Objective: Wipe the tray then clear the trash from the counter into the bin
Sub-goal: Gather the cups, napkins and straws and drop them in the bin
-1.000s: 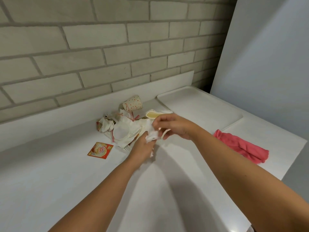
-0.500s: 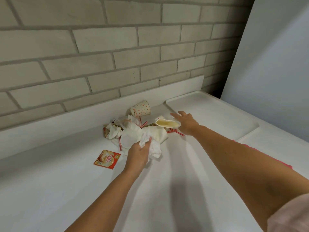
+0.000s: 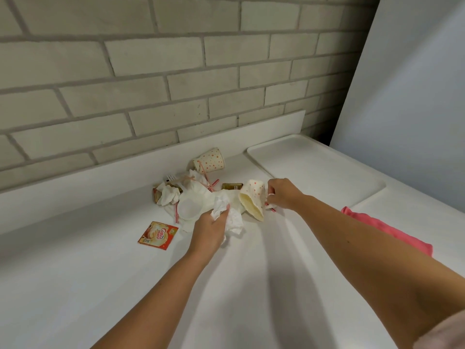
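A heap of trash lies on the white counter (image 3: 100,285): crumpled napkins (image 3: 168,196), a clear lid (image 3: 190,209), a plastic fork (image 3: 172,178), red-striped straws and brown packets (image 3: 231,186). My left hand (image 3: 210,229) grips a crumpled white napkin (image 3: 232,221) at the heap's near edge. My right hand (image 3: 283,193) holds a squashed dotted paper cup (image 3: 253,204) by its side, lifted at the heap's right. A second dotted cup (image 3: 210,161) lies on its side near the backsplash. The white tray (image 3: 314,172) sits at the right.
An orange creamer sachet (image 3: 158,235) lies apart, left of my left hand. A pink cloth (image 3: 385,230) lies on the counter right of my right forearm. A brick wall runs behind; a grey panel (image 3: 402,84) rises at the right. No bin is in view.
My right hand has closed on the squashed dotted cup and raised it on its edge. My left hand keeps hold of the napkin. The view has shifted slightly.
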The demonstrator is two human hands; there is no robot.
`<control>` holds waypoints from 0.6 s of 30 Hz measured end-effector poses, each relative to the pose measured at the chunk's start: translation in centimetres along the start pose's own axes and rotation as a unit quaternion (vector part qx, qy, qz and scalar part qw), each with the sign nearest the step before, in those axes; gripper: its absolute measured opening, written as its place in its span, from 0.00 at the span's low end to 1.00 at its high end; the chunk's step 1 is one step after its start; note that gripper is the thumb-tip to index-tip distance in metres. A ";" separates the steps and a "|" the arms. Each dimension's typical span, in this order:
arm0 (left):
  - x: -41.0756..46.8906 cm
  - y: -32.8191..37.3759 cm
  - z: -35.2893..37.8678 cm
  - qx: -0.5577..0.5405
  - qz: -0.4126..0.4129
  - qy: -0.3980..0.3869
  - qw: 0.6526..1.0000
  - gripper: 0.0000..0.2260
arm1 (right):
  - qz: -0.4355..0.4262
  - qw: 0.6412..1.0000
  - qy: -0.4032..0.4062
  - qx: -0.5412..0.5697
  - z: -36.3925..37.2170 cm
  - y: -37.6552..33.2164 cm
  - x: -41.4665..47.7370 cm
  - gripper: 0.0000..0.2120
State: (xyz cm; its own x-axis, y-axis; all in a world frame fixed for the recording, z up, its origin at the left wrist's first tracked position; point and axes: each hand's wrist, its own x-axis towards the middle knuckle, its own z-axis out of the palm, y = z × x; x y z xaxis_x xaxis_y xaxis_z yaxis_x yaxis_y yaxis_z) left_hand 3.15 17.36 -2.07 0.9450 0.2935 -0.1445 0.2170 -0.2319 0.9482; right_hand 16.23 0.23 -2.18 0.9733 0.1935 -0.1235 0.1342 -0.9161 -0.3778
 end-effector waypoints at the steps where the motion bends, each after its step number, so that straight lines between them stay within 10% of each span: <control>1: -0.2 0.1 0.1 0.004 0.004 0.001 1.000 0.15 | -0.001 1.000 0.010 0.020 -0.5 0.0 -0.5 0.10; 13: -4.0 3.2 3.7 0.013 0.043 -0.024 0.999 0.14 | 0.029 0.983 0.068 0.166 -8.0 2.1 -7.3 0.18; 18: -6.1 4.4 6.4 0.011 0.054 -0.092 0.994 0.31 | 0.023 0.977 0.072 0.198 -10.4 4.0 -11.7 0.12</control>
State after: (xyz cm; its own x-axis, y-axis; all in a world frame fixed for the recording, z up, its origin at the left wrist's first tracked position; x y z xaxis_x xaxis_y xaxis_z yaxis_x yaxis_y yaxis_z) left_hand -0.13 8.58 1.18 0.9914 0.0925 -0.0930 0.1151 -0.2736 0.9549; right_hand 7.32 -9.32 7.32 0.9966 0.0772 -0.0295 0.0341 -0.7100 -0.7034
